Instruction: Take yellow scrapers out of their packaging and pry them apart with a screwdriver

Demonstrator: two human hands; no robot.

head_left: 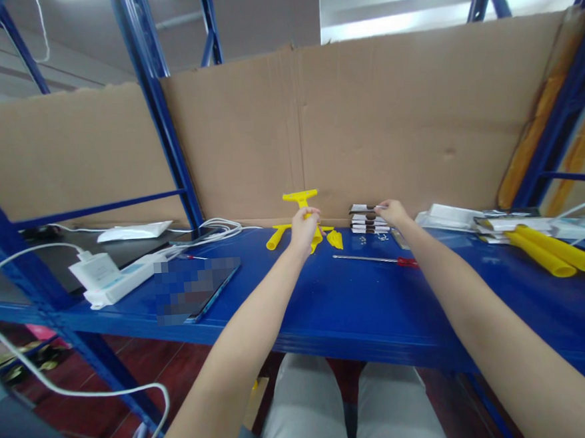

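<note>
My left hand (303,233) is closed around a yellow T-shaped scraper handle (299,196), its crossbar upright above my fingers. Behind and beside that hand lie another yellow T-shaped piece (275,239) and a small yellow part (335,239). At the back of the shelf, my right hand (393,212) pinches the end of a flat white-and-dark packet at the top of a neat stack of packets (370,225). Several tiny screws (382,237) are scattered in front of the stack. A screwdriver (370,259) with a red handle lies below my right wrist.
A tall cardboard sheet (366,120) walls off the back of the blue shelf (339,309). To the left are a tablet-like device (212,294), a white power strip (126,280) and coiled cables (223,228). Yellow tubes (545,255) and white packages (452,216) sit right.
</note>
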